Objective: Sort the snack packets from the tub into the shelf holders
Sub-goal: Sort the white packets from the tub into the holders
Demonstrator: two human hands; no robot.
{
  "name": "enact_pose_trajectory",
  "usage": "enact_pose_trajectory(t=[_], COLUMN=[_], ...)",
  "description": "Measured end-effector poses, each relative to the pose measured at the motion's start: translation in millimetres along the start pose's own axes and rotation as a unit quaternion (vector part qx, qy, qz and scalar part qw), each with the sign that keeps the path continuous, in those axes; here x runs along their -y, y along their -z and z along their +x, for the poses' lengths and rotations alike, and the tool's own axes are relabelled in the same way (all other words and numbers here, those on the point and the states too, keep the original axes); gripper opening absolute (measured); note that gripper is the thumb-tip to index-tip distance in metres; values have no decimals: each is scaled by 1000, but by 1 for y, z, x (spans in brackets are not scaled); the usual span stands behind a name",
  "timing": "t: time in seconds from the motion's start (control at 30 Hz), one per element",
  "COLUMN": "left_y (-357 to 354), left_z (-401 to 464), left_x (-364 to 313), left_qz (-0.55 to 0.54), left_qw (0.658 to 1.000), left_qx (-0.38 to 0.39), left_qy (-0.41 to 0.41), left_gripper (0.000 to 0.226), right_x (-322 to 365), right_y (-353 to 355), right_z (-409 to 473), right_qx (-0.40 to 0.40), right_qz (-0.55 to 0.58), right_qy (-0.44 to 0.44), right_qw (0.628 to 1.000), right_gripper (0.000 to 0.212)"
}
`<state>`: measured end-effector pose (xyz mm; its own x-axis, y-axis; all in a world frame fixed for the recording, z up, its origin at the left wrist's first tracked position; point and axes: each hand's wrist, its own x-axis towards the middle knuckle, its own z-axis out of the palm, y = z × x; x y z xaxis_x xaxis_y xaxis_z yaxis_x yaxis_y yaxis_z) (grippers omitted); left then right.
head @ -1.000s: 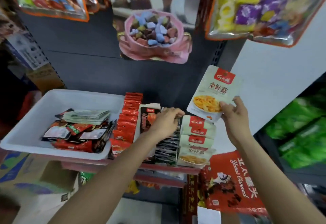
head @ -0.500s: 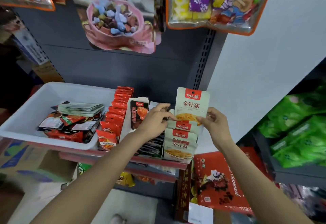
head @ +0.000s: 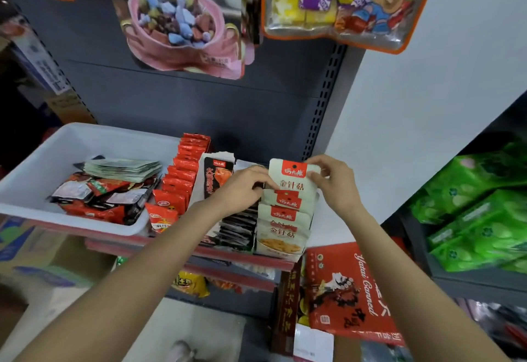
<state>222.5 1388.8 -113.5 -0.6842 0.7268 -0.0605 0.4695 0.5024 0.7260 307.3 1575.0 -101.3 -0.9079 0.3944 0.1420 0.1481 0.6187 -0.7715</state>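
Observation:
A white tub (head: 34, 167) on the shelf at the left holds mixed red, black and pale snack packets (head: 102, 193). To its right stand holder rows: red packets (head: 182, 179), dark packets (head: 236, 227) and cream mushroom packets (head: 282, 227). My right hand (head: 333, 185) pinches the top right corner of a cream packet with a red label (head: 293, 182), which stands upright at the back of the cream row. My left hand (head: 242, 190) touches that packet's left edge with curled fingers, above the dark row.
A grey back panel (head: 199, 105) rises behind the shelf, with candy bags hanging above (head: 182, 25) (head: 339, 2). Green packs (head: 479, 207) fill a shelf at the right. A red box (head: 350, 293) leans below, and a cardboard box (head: 31, 262) sits lower left.
My right hand has brought the cream packet down from the air into the back of the cream row. My left hand has shifted right to the packet's edge.

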Motion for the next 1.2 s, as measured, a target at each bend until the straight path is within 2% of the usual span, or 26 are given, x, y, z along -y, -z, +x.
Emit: enact_pose_trajectory(t=[0.13, 0.27, 0.3, 0.43, 0.6, 0.8, 0.87, 0.97, 1.1, 1.2], left_y=[6, 6, 8, 33, 82, 154, 177, 201, 220, 223], left_z=[9, 8, 5, -8, -37, -69, -74, -73, -69, -61], left_x=[3, 2, 3, 21, 70, 167, 204, 268, 328, 349], left_qz=[-17, -17, -21, -51, -53, -60, -35, -10, 59, 109], left_qw=[999, 999, 999, 991, 962, 931, 928, 942, 961, 957], left_qx=[17, 0, -14, -118, -256, -318, -300, -209, -92, -39], left_qy=[22, 27, 27, 26, 82, 170, 217, 261, 256, 265], left_gripper=[37, 31, 31, 22, 13, 9, 14, 25, 53, 65], right_x=[-10, -4, 1, 34, 84, 146, 161, 177, 191, 181], right_y=[-5, -5, -8, -34, -99, -216, -256, -310, -354, -378], right_z=[-3, -2, 0, 9, 24, 44, 54, 67, 79, 91], right_qx=[67, 55, 40, 22, 77, 161, 181, 214, 285, 321], right_qz=[-113, -152, -154, -112, -53, -20, -43, -75, -106, -108], right_qy=[-30, -29, -18, 38, 46, 53, 44, 13, -52, -83], right_qw=[991, 986, 987, 993, 995, 985, 982, 974, 951, 937], right_gripper=[13, 9, 4, 17, 16, 18, 24, 38, 64, 79])
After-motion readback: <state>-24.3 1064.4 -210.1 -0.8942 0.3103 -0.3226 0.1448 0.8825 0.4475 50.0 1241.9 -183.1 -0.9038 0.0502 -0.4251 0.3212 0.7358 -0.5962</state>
